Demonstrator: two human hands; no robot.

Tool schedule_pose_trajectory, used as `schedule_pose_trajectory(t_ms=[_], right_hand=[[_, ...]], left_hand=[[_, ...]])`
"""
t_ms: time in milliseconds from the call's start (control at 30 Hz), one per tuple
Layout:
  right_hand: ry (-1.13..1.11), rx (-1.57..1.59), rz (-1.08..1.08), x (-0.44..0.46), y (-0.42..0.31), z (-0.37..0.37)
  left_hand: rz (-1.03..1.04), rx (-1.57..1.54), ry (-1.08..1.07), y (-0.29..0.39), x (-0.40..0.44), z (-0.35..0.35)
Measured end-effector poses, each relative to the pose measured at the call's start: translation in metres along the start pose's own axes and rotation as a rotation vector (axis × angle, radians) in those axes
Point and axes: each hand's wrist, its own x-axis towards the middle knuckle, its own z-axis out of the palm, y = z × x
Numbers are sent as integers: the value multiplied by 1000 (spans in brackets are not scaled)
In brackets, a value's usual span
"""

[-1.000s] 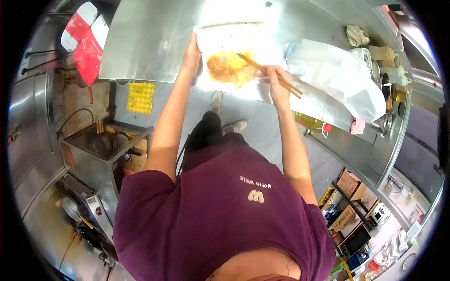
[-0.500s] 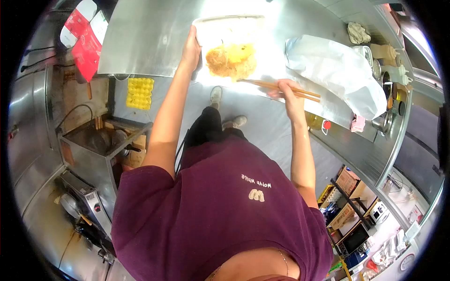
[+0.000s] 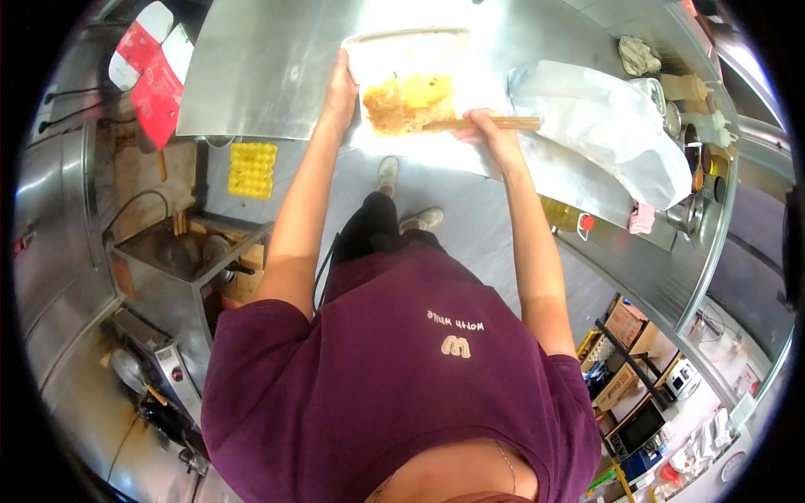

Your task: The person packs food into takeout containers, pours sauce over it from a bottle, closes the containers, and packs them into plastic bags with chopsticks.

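Observation:
A white tray (image 3: 359, 55), washed out by glare, lies at the top centre on the steel counter. Golden-brown food (image 3: 409, 104) with a yellow patch sits at its near part. My left hand (image 3: 340, 90) grips the tray's left side. In my right hand (image 3: 489, 132) is a pair of wooden chopsticks (image 3: 518, 123), held nearly level, their tips at the food's lower right edge. Glare hides the tray's right border.
The steel counter (image 3: 260, 75) bears a translucent plastic bag (image 3: 599, 126) on the right, with bottles and pans beyond. A yellow egg tray (image 3: 251, 170) is below the counter at left. A fryer (image 3: 180, 256) stands at lower left.
The chopsticks first swung down and right from over the food, then came back left to its edge with my right hand. My left hand keeps its hold on the tray.

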Motion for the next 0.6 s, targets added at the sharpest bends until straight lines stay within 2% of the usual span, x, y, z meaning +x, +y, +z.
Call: schedule_pose_trajectory(t_ms=[233, 267, 400, 600], right_hand=[[-24, 112, -69, -27, -31, -23], [-14, 144, -160, -26, -34, -21], [93, 121, -195, -19, -41, -3], [194, 141, -214, -30, -6, 1]], left_hand=[[-12, 47, 25, 0, 2, -2], [-16, 41, 26, -1, 3, -3], [-26, 45, 10, -1, 2, -3], [-17, 26, -36, 0, 3, -3]])
